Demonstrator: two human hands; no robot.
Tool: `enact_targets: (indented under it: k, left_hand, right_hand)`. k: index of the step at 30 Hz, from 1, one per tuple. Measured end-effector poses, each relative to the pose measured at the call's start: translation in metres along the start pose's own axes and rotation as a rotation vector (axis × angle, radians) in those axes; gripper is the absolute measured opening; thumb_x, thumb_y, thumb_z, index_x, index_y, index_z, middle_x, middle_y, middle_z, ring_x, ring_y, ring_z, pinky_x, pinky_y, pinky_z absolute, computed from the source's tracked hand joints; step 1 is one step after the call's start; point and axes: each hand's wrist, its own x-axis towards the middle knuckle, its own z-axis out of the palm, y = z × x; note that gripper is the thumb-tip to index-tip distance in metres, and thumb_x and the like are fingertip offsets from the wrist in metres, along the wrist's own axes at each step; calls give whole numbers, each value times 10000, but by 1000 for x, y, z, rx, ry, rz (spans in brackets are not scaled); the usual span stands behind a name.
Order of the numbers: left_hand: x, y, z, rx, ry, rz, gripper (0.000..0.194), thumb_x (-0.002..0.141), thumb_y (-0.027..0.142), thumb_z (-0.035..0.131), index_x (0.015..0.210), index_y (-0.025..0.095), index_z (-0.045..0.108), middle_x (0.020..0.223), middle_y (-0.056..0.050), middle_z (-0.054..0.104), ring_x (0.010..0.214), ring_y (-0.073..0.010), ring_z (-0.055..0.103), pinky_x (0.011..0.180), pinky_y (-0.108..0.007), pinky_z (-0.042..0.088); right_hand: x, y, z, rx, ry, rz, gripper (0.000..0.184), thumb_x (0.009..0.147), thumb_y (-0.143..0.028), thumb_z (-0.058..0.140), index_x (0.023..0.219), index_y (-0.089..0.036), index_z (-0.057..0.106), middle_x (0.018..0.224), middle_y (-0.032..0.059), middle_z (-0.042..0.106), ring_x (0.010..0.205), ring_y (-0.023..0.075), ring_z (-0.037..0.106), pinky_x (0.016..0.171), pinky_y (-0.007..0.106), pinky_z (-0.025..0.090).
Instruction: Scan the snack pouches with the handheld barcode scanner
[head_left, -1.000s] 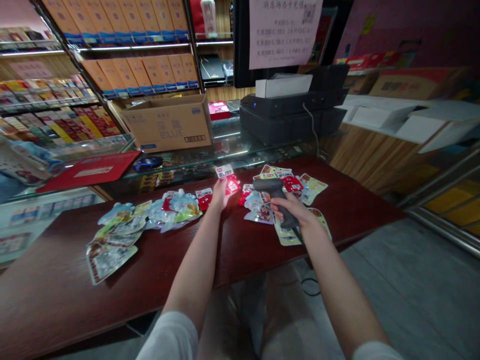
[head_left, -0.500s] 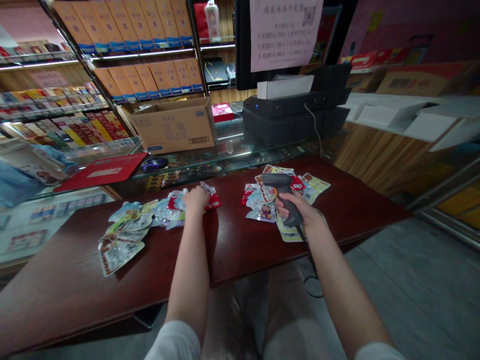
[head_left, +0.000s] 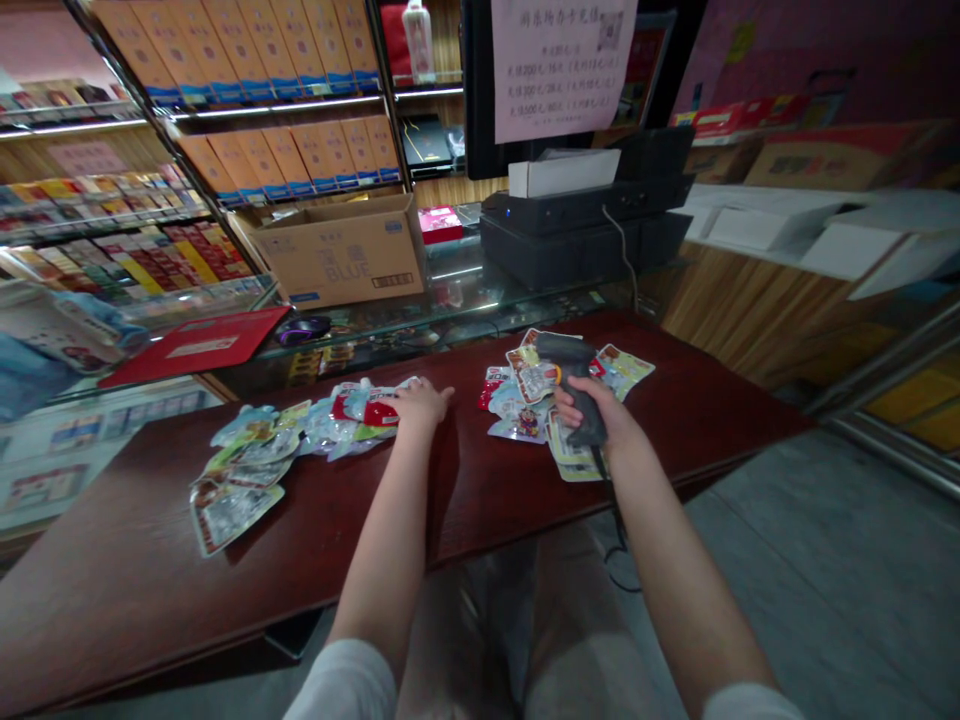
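Observation:
My right hand point(head_left: 600, 412) is wrapped round the grip of a dark barcode scanner point(head_left: 568, 350), held over the right-hand pile of snack pouches point(head_left: 521, 415). The scanner's cable hangs down past the table edge. My left hand point(head_left: 421, 403) lies with fingers spread on a red snack pouch point(head_left: 381, 411) at the right end of the left-hand row. White-blue pouches point(head_left: 327, 425) lie beside it, some with white spout caps. Farther left, several clear-fronted pouches point(head_left: 240, 505) overlap in a fan on the dark red wooden table point(head_left: 360, 520).
Behind the table stands a glass counter with an open cardboard box point(head_left: 345, 255), a red mat point(head_left: 199, 345), a mouse point(head_left: 304, 329) and a black cash register unit point(head_left: 577, 235). A monitor point(head_left: 480, 90) carries a pink paper sign. Stocked shelves rise at the back left.
My left hand has moved slightly right across the red pouch, and its fingers have spread out. My right hand holds the scanner in nearly the same place. The view has shifted slightly.

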Motion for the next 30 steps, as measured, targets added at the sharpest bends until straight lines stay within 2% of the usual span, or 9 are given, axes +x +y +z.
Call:
enact_targets:
  k: [3,5,6,10,15,19,23,26,30]
  left_hand:
    - [-3,-1,1,-36,243,-41,673,920,531,480,1407,69,514,1447,-331,468,1343,-536,406,1033,-774,232]
    - [-6,6,3,-41,368,70,587,939,467,475,1358,63,545,1427,-305,499,1371,-488,384,1095,-725,193]
    - [-7,12,5,-58,380,149,549,951,446,459,1339,71,557,1413,-282,521,1368,-456,396,1117,-684,206]
    - [-10,42,19,-153,128,379,531,953,492,445,1279,104,603,1358,-231,572,1273,-400,485,1049,-561,370]
    - [-1,57,33,-256,-30,312,406,899,472,555,1155,175,658,1337,-205,572,1270,-391,496,1009,-521,394]
    - [12,51,41,-445,-50,287,254,799,396,701,974,218,656,1159,-127,671,1206,-362,554,998,-514,395]
    - [23,48,51,-1028,-35,222,213,711,223,745,876,198,613,889,-48,680,989,-259,639,943,-445,455]
    - [31,44,53,-1393,-35,184,289,707,182,696,982,178,606,892,-45,671,851,-194,654,826,-360,514]
    - [39,32,44,-1739,-97,247,284,715,228,670,986,170,607,862,-29,675,732,-154,647,756,-321,536]
  right_hand:
    - [0,-1,-1,11,-12,11,250,759,-346,695,887,-215,525,595,-63,445,395,57,318,364,204,285]
    - [-1,-2,-1,12,-17,16,254,754,-351,699,858,-217,510,594,-61,439,395,58,310,360,208,281]
    - [-1,-3,-1,15,-14,13,256,750,-353,701,850,-217,508,595,-60,438,396,58,304,357,209,279]
    - [-1,-3,-2,35,-4,-6,251,753,-351,708,851,-212,524,599,-60,440,398,53,294,355,203,280]
    - [-1,-2,-5,19,-37,-1,277,767,-353,715,942,-197,568,615,-56,469,411,58,345,377,201,310]
    - [-2,-2,-2,21,-18,-8,289,765,-349,703,974,-199,572,612,-60,467,407,59,336,376,201,303]
    - [-4,-4,2,2,-8,4,285,746,-347,708,942,-200,560,602,-62,458,403,59,323,367,199,291]
    - [-5,-4,3,-25,-17,25,264,755,-349,709,889,-202,535,604,-57,465,406,56,331,369,196,294]
    - [-7,-3,4,-51,-52,49,279,764,-361,717,863,-208,506,606,-59,482,408,54,338,374,191,303]
